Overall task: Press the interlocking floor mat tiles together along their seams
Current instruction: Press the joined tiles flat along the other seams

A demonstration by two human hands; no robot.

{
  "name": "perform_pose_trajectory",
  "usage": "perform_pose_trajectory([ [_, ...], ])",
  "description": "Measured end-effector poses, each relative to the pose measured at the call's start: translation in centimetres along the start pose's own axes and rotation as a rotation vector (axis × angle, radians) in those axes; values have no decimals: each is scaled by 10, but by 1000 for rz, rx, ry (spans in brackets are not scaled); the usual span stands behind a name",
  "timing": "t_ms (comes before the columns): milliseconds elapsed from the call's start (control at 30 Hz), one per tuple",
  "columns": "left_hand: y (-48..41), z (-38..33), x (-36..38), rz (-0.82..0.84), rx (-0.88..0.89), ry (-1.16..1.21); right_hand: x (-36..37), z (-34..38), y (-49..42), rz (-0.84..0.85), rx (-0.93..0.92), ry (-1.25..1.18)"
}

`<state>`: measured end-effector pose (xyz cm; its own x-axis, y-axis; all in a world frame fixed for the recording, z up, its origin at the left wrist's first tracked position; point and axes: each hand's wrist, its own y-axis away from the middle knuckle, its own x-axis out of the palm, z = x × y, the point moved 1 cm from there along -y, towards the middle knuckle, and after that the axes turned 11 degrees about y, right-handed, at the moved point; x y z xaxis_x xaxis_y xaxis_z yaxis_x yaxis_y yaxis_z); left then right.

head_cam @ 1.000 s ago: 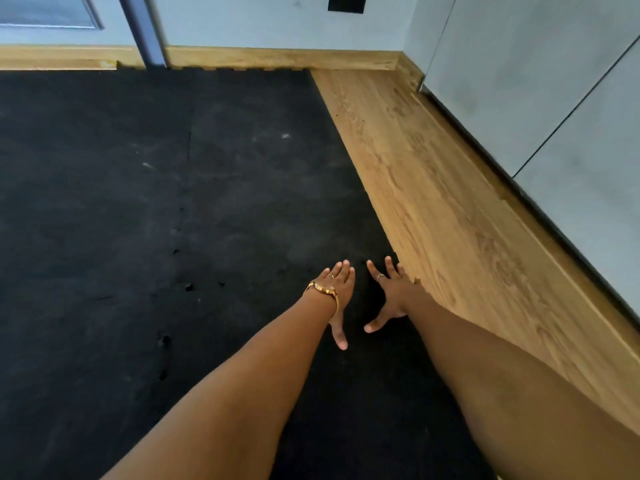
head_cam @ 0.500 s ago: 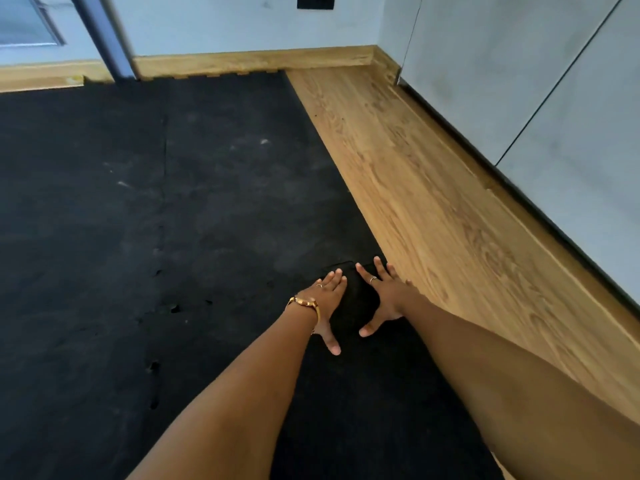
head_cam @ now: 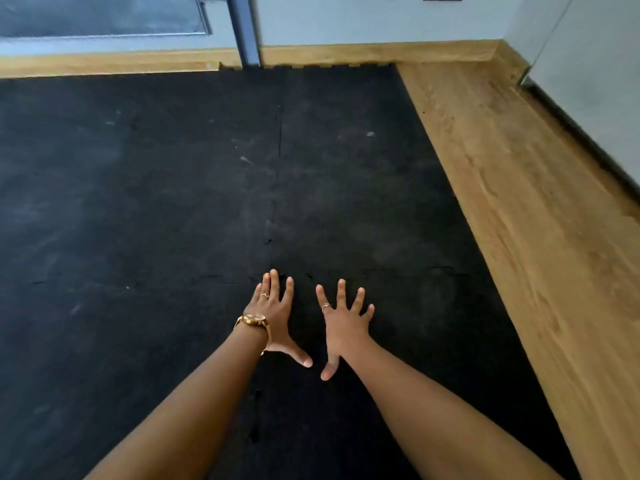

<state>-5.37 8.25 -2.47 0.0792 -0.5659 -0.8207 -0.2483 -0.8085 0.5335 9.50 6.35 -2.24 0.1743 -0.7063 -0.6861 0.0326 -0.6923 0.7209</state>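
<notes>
Black interlocking floor mat tiles (head_cam: 173,202) cover most of the floor. A lengthwise seam (head_cam: 278,140) runs away from me, and a crosswise seam (head_cam: 415,271) meets it just beyond my fingertips. My left hand (head_cam: 273,313), wearing a gold watch and a ring, lies flat on the mat with fingers spread, its fingertips at the seam junction. My right hand (head_cam: 346,323), also ringed, lies flat and spread beside it on the right-hand tile. Neither hand holds anything.
A strip of bare wooden floor (head_cam: 536,220) borders the mat on the right, ending at a grey wall (head_cam: 595,64). A wooden skirting board (head_cam: 346,51) and a blue-grey door frame (head_cam: 244,29) stand at the far edge, where the mat's toothed border shows.
Both hands have shifted left along the mat, away from the wooden strip, to the seam junction. Their fingers are now spread wider and the hands sit further apart.
</notes>
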Motion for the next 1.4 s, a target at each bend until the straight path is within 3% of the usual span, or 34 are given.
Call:
perform_pose_trajectory([
  [400,-1,36,-25,191,76,80,-4,2,1,-13,21,-21],
  [600,31,37,2,72,60,268,5,10,23,-1,-28,-115],
  [700,68,35,49,11,76,255,32,37,40,44,-86,-106],
  [800,81,24,72,-28,50,171,47,55,49,9,-28,-2],
  [967,80,20,66,-27,6,42,47,53,47,3,6,-4],
  [1233,82,-15,62,-3,-180,80,43,57,51,-1,24,-24],
  [1400,103,-18,67,-17,-155,216,33,60,66,-31,28,-24],
])
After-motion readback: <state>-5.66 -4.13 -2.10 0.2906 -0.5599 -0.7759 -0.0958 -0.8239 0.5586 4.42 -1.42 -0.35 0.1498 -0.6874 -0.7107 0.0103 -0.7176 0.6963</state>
